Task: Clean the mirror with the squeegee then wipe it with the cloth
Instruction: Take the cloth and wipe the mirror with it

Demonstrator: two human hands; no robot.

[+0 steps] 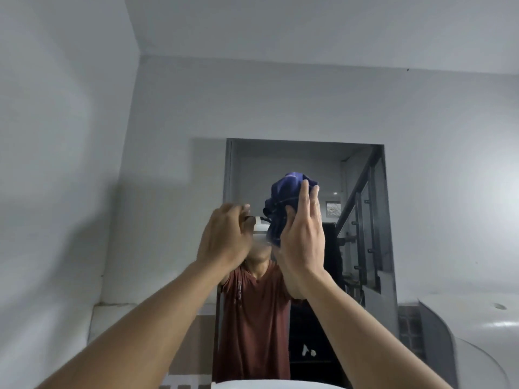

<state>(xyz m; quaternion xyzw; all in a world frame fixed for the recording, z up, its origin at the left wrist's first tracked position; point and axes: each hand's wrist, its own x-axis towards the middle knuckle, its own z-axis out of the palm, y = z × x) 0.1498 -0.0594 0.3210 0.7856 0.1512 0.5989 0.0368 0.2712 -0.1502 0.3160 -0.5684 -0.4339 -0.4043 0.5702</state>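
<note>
Blue cloth is pressed to the mirror by the flat, open right hand; left hand curled, contents indiscernible.

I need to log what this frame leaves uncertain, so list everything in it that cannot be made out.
Head view only:
- Squeegee: none visible. The left hand is curled and motion-blurred, so whether it holds anything cannot be told.
- Blue cloth: its lower part is hidden behind the right hand; contact with the mirror is unclear.
- Mirror: the bottom edge is covered by the forearms and a white surface.
- Streaks or wetness on the glass: too faint to judge.
</note>
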